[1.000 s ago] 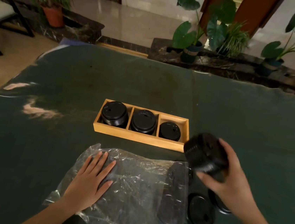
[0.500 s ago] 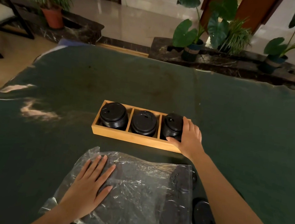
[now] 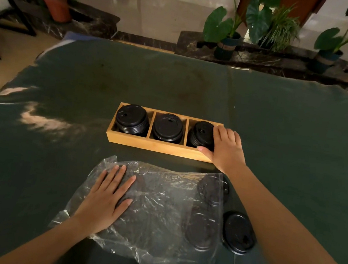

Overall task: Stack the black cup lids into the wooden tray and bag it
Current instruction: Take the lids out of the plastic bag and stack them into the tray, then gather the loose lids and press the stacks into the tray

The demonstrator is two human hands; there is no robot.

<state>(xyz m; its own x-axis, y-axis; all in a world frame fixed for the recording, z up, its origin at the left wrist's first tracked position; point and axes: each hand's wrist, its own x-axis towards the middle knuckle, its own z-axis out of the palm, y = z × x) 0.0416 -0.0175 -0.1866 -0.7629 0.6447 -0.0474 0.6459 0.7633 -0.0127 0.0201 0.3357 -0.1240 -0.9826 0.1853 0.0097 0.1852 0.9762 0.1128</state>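
Observation:
A wooden tray (image 3: 156, 146) with three compartments lies mid-table. Each compartment holds a stack of black cup lids: left stack (image 3: 131, 118), middle stack (image 3: 167, 127), right stack (image 3: 201, 134). My right hand (image 3: 225, 148) wraps the right stack from its right side, thumb at the front, fingers over the tray's end. My left hand (image 3: 105, 197) lies flat, fingers spread, on a clear plastic bag (image 3: 159, 212) nearer me. One loose black lid (image 3: 238, 232) rests right of the bag. Two more lids (image 3: 200, 232) show dimly under the bag's right edge.
A dark green cloth (image 3: 288, 127) covers the table, with pale worn patches at the left. Potted plants (image 3: 227, 36) stand on a dark stone ledge beyond the far edge. A chair (image 3: 0, 10) stands at far left on the floor.
My right hand carried a stack of lids from above the loose lids to the tray's right compartment and set it there. The left hand stayed flat on the bag.

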